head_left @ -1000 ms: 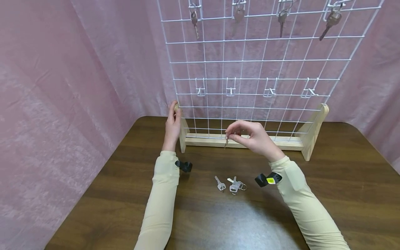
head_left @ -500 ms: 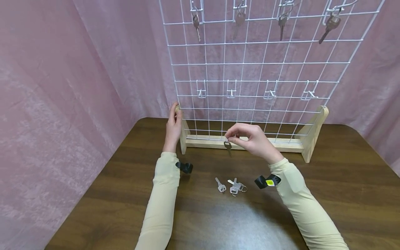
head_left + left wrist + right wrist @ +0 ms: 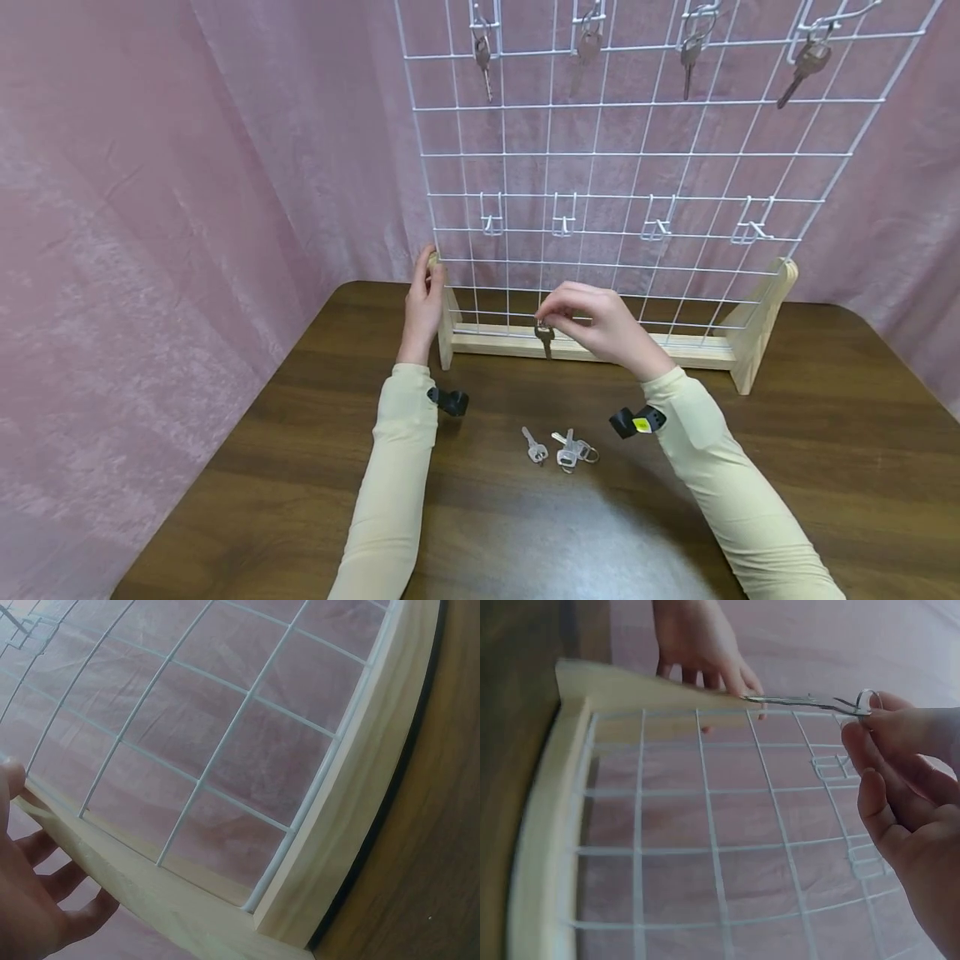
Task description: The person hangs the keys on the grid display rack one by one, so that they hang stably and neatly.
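Behind everything, pink curtain (image 3: pixel 187 167); beneath, brown desk (image 3: pixel 300 450). Toward the far side of the desk, upright-standing rack (image 3: pixel 491 344) of white wire and pale wood. At its left upright (image 3: pixel 446 333), left hand (image 3: pixel 423 312), fingers (image 3: pixel 56 881) and thumb gripping around the edge, same hold as a second ago. Low in front of the wire, right hand (image 3: pixel 603 325), fingers (image 3: pixel 567 292) bent to a pinch, closed down to the thickness of one small ring. Above that pinch, row of four hooks (image 3: pixel 564 225); along the top, four hung keys (image 3: pixel 812 58). Nearer the camera, on the desk, loose keys (image 3: pixel 567 457), one just apart from an overlapping group. Below the ring, key (image 3: pixel 544 333) dangling tip down, lower than the hooks and touching none. Just changed: key turned from edge-on to broad face toward the head camera, right hand shifted slightly left against the wire. Probably a small reorienting in mid-air, key not yet placed anywhere. Clear only from the right wrist: open loop of the ring (image 3: pixel 865 691), almost hidden in the head view. From the left wrist: close look at the grip on the upright, but neither key nor right hand.
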`<state>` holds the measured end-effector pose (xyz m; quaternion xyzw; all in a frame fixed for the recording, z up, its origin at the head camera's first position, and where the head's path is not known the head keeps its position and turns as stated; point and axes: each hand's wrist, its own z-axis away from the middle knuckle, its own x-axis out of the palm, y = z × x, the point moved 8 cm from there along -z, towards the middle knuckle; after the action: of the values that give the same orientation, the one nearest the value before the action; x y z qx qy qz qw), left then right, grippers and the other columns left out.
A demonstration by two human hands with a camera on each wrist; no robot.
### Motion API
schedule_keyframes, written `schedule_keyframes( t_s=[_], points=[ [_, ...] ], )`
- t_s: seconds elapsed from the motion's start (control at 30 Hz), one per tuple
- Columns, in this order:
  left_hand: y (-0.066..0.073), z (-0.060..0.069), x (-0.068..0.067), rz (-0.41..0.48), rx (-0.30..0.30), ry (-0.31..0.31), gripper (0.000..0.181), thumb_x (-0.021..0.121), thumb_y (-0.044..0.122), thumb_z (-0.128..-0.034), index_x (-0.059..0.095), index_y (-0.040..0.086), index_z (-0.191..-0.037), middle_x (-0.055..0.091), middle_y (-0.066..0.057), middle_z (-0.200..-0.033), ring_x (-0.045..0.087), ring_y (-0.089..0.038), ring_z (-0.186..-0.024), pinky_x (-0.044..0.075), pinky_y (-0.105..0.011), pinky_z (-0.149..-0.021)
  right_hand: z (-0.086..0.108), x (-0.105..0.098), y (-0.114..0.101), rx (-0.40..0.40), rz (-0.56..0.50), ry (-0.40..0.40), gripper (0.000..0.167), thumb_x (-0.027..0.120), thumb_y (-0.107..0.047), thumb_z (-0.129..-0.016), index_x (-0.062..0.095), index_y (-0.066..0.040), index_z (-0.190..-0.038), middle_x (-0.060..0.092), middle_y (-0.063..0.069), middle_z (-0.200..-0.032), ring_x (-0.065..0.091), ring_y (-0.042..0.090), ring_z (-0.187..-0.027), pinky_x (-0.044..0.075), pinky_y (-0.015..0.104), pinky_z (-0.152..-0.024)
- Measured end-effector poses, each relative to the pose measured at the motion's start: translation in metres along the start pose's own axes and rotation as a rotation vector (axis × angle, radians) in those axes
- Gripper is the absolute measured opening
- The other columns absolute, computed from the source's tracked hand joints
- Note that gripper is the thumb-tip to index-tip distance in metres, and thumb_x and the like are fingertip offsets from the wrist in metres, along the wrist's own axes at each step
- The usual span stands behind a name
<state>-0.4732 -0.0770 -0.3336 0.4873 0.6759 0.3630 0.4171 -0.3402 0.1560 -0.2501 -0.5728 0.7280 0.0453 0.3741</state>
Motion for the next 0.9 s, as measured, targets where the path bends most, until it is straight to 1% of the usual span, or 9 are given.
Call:
schedule_keyframes(
  t_s=[0.13, 0.23, 0.37, 0.43, 0.5, 0.6, 0.73, 0.9],
  points=[
    [0.000, 0.000, 0.001, 0.011, 0.006, 0.001, 0.047, 0.041, 0.046, -0.1025, 0.037, 0.034, -0.147, 0.054, -0.014, -0.138, 0.056, -0.029, -0.113, 0.044, -0.047, -0.091, -0.016, 0.000, -0.005, -0.062, 0.102, -0.030, 0.013, 0.069, 0.007, -0.084, 0.070, -0.005, -0.091, 0.069, 0.002, -0.089, 0.060, 0.010, -0.080, 0.047, 0.019, -0.072],
    [0.000, -0.001, 0.001, 0.014, 0.011, -0.003, 0.046, 0.041, 0.045, -0.1025, 0.037, 0.033, -0.147, 0.054, -0.015, -0.138, 0.056, -0.030, -0.113, 0.044, -0.047, -0.091, -0.027, 0.000, -0.007, -0.073, 0.153, -0.048, 0.012, 0.067, 0.006, -0.086, 0.069, -0.005, -0.091, 0.068, 0.004, -0.090, 0.061, 0.013, -0.081, 0.050, 0.025, -0.069],
    [0.000, -0.002, 0.000, 0.020, 0.015, 0.002, 0.046, 0.041, 0.045, -0.1025, 0.038, 0.033, -0.147, 0.053, -0.015, -0.139, 0.056, -0.029, -0.113, 0.044, -0.046, -0.091, -0.040, -0.001, -0.007, -0.033, 0.193, -0.073, 0.009, 0.064, 0.004, -0.089, 0.067, -0.004, -0.093, 0.068, 0.006, -0.090, 0.063, 0.016, -0.081, 0.052, 0.031, -0.069],
    [0.000, -0.002, 0.000, 0.026, 0.017, -0.001, 0.047, 0.041, 0.045, -0.1025, 0.037, 0.033, -0.148, 0.051, -0.014, -0.141, 0.055, -0.030, -0.115, 0.044, -0.047, -0.094, -0.046, -0.001, -0.007, -0.007, 0.214, -0.091, 0.007, 0.063, 0.002, -0.090, 0.066, -0.003, -0.094, 0.068, 0.007, -0.090, 0.063, 0.017, -0.081, 0.052, 0.032, -0.069],
    [0.001, -0.003, -0.001, 0.026, 0.021, -0.002, 0.048, 0.041, 0.045, -0.1025, 0.037, 0.031, -0.148, 0.050, -0.014, -0.142, 0.054, -0.030, -0.116, 0.043, -0.048, -0.095, -0.051, 0.000, -0.005, 0.022, 0.235, -0.110, 0.005, 0.062, -0.001, -0.092, 0.064, -0.004, -0.095, 0.069, 0.007, -0.090, 0.063, 0.016, -0.081, 0.051, 0.032, -0.069],
    [0.001, -0.003, -0.002, 0.021, 0.024, -0.001, 0.048, 0.040, 0.045, -0.1024, 0.036, 0.031, -0.148, 0.051, -0.015, -0.142, 0.054, -0.031, -0.117, 0.043, -0.049, -0.095, -0.057, 0.000, -0.003, 0.055, 0.259, -0.127, 0.004, 0.061, -0.003, -0.094, 0.063, -0.004, -0.097, 0.068, 0.006, -0.087, 0.060, 0.015, -0.075, 0.050, 0.030, -0.066],
    [0.001, -0.003, -0.002, 0.008, 0.025, 0.004, 0.047, 0.040, 0.045, -0.1025, 0.036, 0.033, -0.148, 0.053, -0.016, -0.139, 0.056, -0.030, -0.114, 0.044, -0.048, -0.092, -0.062, -0.001, 0.001, 0.082, 0.267, -0.108, 0.005, 0.059, -0.005, -0.095, 0.062, -0.005, -0.099, 0.066, 0.005, -0.080, 0.055, 0.013, -0.067, 0.046, 0.028, -0.063],
    [-0.001, -0.004, 0.001, 0.003, 0.019, -0.001, 0.048, 0.040, 0.046, -0.1025, 0.036, 0.033, -0.148, 0.051, -0.014, -0.142, 0.056, -0.031, -0.118, 0.045, -0.051, -0.094, -0.069, -0.006, 0.003, 0.082, 0.265, -0.047, 0.006, 0.060, -0.004, -0.094, 0.063, -0.003, -0.099, 0.067, 0.005, -0.078, 0.055, 0.012, -0.065, 0.046, 0.026, -0.063]
  ],
)
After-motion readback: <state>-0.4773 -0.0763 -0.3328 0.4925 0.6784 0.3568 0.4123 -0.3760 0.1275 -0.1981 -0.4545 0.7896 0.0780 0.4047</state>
